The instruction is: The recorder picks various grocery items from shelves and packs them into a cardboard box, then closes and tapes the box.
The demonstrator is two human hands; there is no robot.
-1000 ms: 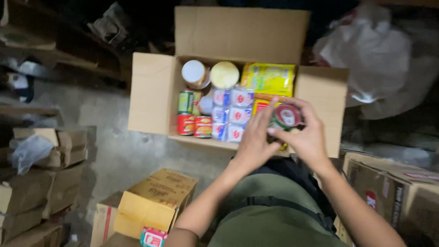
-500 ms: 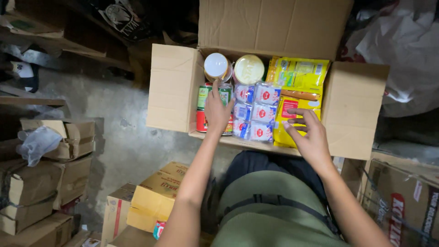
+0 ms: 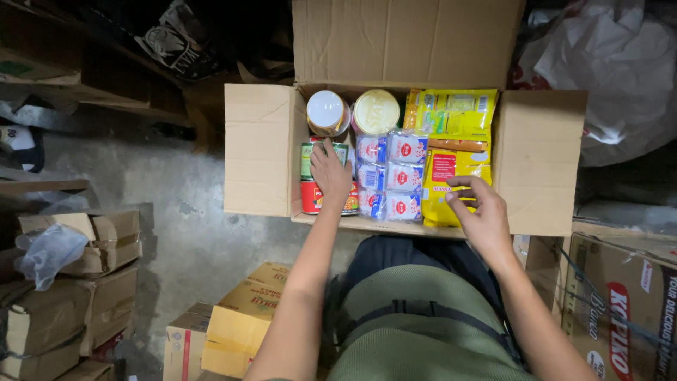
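Two hands: both worked over an open cardboard box [image 3: 261, 152] on the floor.
Left hand [image 3: 330, 176]: lay palm down inside the box, fingers loosely spread on the red and green cans [image 3: 310, 197] at the left, gripping nothing.
Right hand [image 3: 476, 212]: hovered at the near right edge, fingers half curled and empty, just above the yellow packets [image 3: 451, 116].
Middle: small clear packets with blue and red labels [image 3: 391, 176] stood in rows between cans and yellow packets.
Far end: two round lidded tins [image 3: 352, 111] sat side by side.
Around: smaller boxes [image 3: 240, 317] lay near left; white plastic bags [image 3: 620, 63] far right.
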